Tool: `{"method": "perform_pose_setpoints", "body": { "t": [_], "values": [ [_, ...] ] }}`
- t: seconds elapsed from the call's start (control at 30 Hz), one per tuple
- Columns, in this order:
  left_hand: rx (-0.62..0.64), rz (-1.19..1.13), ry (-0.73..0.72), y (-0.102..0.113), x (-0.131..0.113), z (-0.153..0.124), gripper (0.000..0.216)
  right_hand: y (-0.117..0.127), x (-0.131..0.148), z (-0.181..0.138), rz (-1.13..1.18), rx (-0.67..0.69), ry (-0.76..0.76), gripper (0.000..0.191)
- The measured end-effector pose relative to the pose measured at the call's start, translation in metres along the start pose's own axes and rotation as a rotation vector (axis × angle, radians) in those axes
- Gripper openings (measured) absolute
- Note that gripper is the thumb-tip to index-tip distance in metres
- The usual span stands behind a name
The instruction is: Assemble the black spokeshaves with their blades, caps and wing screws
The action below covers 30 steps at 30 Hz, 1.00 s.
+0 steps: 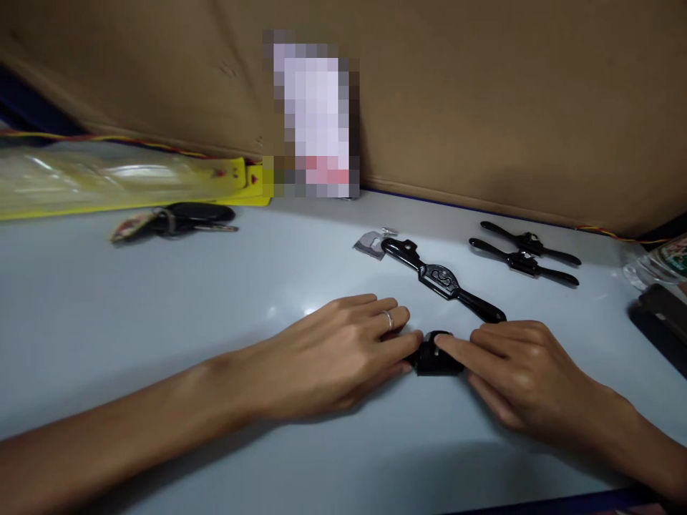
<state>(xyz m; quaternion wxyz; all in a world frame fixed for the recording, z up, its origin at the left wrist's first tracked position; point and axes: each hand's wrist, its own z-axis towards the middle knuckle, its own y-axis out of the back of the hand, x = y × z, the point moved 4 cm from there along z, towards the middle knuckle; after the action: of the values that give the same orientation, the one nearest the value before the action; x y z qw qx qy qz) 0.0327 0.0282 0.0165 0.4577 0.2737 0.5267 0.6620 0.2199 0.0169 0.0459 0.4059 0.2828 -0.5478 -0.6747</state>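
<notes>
resting low on the table (333, 465) between both hands, the black tool (440, 363) is being gripped at its left end by the left hand (357, 350), with fingers curled over it. its top is being touched by the index finger of the right hand (523, 368); whether its right end is also being gripped cannot be told, as that part is being hidden by the finger. if the top is being pressed harder on one side than the other, a tilt or a slip on the smooth table could be caused. should a sharp edge be facing the fingers, which is not being shown, a fingertip could be nicked. just beyond, a frame (443, 277) is being left little room by the right hand, so a knock from the knuckles seems likeliest; by that, the thin blade (370, 244) and the tiny screw (390, 231) at the frame's far end could be scattered.
</notes>
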Motion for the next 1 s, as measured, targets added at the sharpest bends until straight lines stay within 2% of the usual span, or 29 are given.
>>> {"method": "perform_pose_setpoints", "body": {
  "t": [0.13, 0.37, 0.53, 0.7, 1.0],
  "values": [
    [0.001, 0.022, 0.005, 0.0012, -0.0005, 0.0006, 0.022, 0.002, -0.0045, -0.0011, -0.005, 0.002, -0.019, 0.031],
    [0.045, 0.039, 0.006, 0.0023, 0.0001, 0.0013, 0.019, -0.0001, 0.0001, -0.0033, 0.059, -0.018, 0.047, 0.029],
    [0.007, 0.068, -0.029, 0.0027, -0.0013, -0.0003, 0.02, 0.0, 0.0002, -0.001, 0.038, -0.012, 0.048, 0.03],
    [-0.025, 0.101, -0.073, 0.0021, -0.0023, -0.0016, 0.018, 0.0026, -0.0036, 0.0012, 0.016, -0.013, -0.003, 0.029],
    [-0.03, 0.068, -0.06, 0.003, -0.0022, 0.0006, 0.018, -0.0005, -0.0044, -0.0001, 0.009, 0.018, -0.049, 0.03]
  ]
}}
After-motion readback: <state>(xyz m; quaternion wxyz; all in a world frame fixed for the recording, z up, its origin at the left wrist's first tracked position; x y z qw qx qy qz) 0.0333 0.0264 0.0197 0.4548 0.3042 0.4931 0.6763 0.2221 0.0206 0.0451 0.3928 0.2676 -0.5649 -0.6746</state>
